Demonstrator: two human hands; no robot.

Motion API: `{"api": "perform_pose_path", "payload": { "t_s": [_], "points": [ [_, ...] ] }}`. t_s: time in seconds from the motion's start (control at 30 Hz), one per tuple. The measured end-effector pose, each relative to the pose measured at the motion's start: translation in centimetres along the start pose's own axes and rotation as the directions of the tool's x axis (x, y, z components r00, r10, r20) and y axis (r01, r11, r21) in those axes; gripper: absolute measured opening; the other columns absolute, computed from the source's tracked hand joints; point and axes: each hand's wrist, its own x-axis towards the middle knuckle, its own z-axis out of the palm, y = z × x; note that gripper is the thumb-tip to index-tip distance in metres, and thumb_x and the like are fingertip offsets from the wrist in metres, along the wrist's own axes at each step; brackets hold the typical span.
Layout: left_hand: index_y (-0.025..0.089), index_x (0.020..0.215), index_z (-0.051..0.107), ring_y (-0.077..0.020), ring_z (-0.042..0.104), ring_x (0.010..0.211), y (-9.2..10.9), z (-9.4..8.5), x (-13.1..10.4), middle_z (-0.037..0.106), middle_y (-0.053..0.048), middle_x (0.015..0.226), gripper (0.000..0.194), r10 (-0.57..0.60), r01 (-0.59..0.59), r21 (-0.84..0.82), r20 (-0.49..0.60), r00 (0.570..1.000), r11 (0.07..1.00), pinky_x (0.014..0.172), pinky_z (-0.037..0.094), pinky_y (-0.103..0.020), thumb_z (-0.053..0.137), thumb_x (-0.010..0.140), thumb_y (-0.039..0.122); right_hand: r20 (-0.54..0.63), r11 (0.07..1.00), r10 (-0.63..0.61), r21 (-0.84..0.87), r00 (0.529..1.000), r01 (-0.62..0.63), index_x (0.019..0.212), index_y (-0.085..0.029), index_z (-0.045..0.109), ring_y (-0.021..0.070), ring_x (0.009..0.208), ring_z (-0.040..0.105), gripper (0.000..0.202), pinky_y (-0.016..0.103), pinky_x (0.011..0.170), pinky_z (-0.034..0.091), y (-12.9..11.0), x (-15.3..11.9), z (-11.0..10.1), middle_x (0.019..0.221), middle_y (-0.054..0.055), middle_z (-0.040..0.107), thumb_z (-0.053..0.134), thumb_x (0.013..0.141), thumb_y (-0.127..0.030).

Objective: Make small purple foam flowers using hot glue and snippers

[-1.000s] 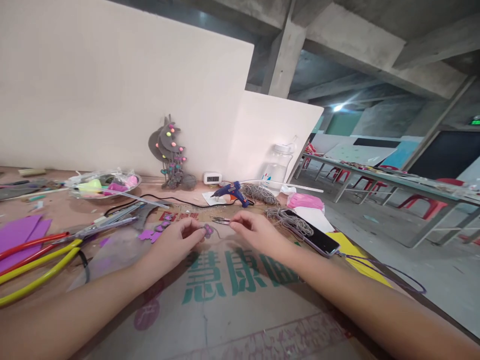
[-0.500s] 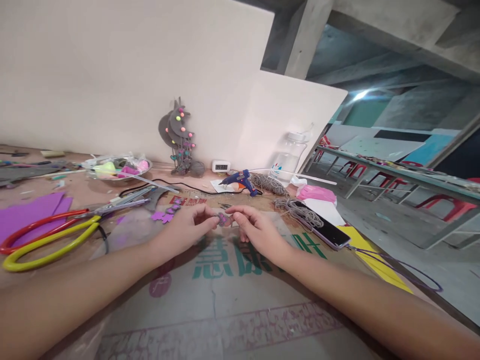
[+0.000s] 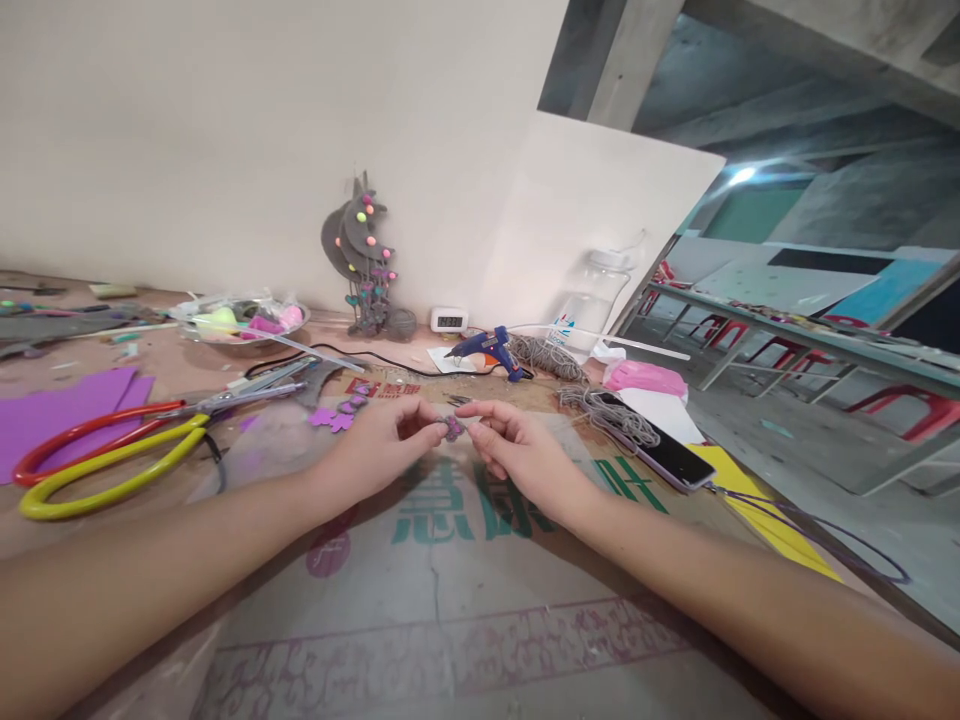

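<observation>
Between my hands is a small grey and purple piece [image 3: 453,428], felt-like and perhaps flower-shaped, too small to make out fully. My left hand [image 3: 397,440] is closed in a pinch on its left side. Thumb and forefinger of my right hand [image 3: 517,450] are pinched together at its right edge. Both hands are just above a printed cardboard sheet [image 3: 442,620]. Left of them, purple felt flower cut-outs [image 3: 330,418] and small grey-purple pieces [image 3: 354,400] lie near my left wrist.
Red-and-yellow-handled scissors [image 3: 112,460] and purple sheets [image 3: 75,415] lie left. Behind are a bowl of pompoms [image 3: 240,345], a grey moon ornament [image 3: 364,260], a timer [image 3: 450,320], and a blue glue gun [image 3: 487,352]. Grey yarn [image 3: 615,420] rests on a phone [image 3: 675,462] at right.
The view has shifted slightly, so the table's things sit a little further right. The small piece has turned a little between my fingers, showing more purple; both hands keep their pinch.
</observation>
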Motion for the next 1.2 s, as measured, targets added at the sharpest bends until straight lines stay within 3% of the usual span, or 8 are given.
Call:
{"api": "perform_pose_path", "payload": {
  "t_s": [0.43,0.97,1.2],
  "points": [
    [0.017,0.076,0.057,-0.0131,0.049,0.063,0.1,0.0,-0.1,0.057,0.001,0.069,0.019,0.041,-0.040,0.016,-0.043,0.998,0.999,0.056,0.036,-0.023,0.049,0.080,0.033,0.088,0.948,0.098,0.294,0.991,-0.120,0.096,-0.016,0.051,0.0037,0.036,0.028,0.027,0.018,0.037,0.019,0.3,0.1,0.8,0.048,-0.010,0.039,0.054,0.078,-0.036],
    [0.016,0.075,0.056,-0.0129,0.050,0.064,-0.1,0.1,0.0,0.057,0.000,0.070,0.018,0.072,-0.071,-0.019,0.009,0.997,0.997,0.058,0.038,-0.023,0.049,0.081,0.032,0.009,0.992,0.053,0.113,0.999,-0.053,0.089,-0.019,0.048,0.0041,0.036,0.029,0.018,0.017,0.037,0.021,0.4,0.0,1.2,0.046,-0.011,0.039,0.055,0.078,-0.031],
    [0.016,0.073,0.055,-0.0130,0.051,0.062,0.2,0.0,0.0,0.056,0.000,0.067,0.018,0.041,-0.041,-0.043,-0.015,0.999,0.998,0.058,0.038,-0.023,0.048,0.080,0.032,0.013,0.998,-0.015,0.056,1.000,0.014,0.092,-0.017,0.052,0.0044,0.040,0.032,0.027,0.019,0.038,0.023,0.4,0.1,0.8,0.062,-0.003,0.053,0.044,0.084,-0.042]
  ]
}}
